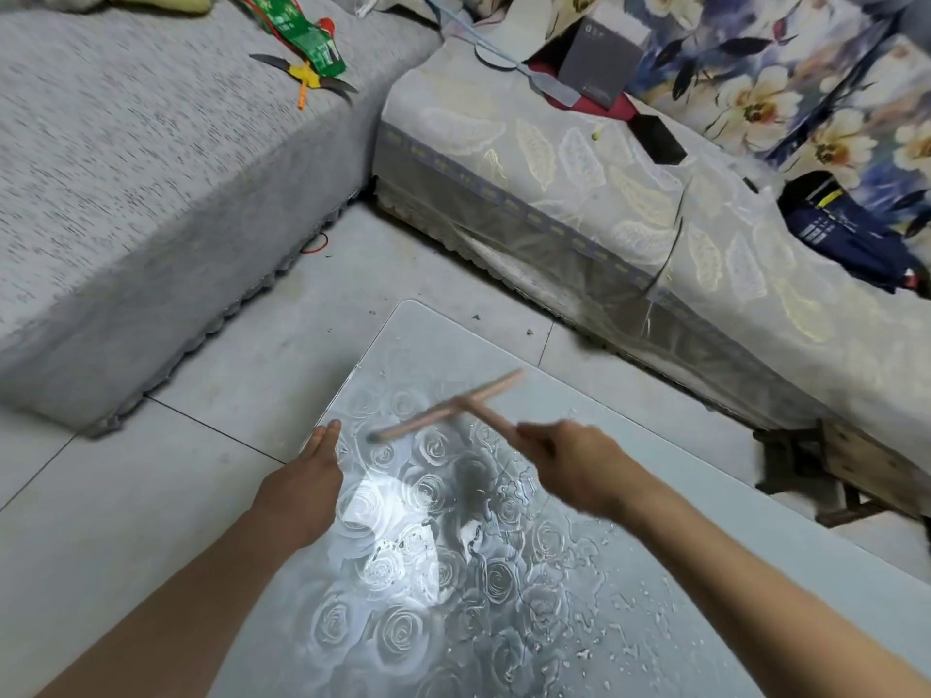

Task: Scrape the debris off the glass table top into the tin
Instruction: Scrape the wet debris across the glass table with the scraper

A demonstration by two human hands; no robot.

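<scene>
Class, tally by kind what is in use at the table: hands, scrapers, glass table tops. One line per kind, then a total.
hands: 2, left hand and right hand
scraper: 1
glass table top: 1
total: 4

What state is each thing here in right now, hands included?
Glass table top: wet, strewn with debris.
Scraper: motion-blurred, held by its handle.
Right hand: grips the scraper.
Left hand: fingers straight, at the table's left edge.
Shears: blades open, lying on the grey sofa.
</scene>
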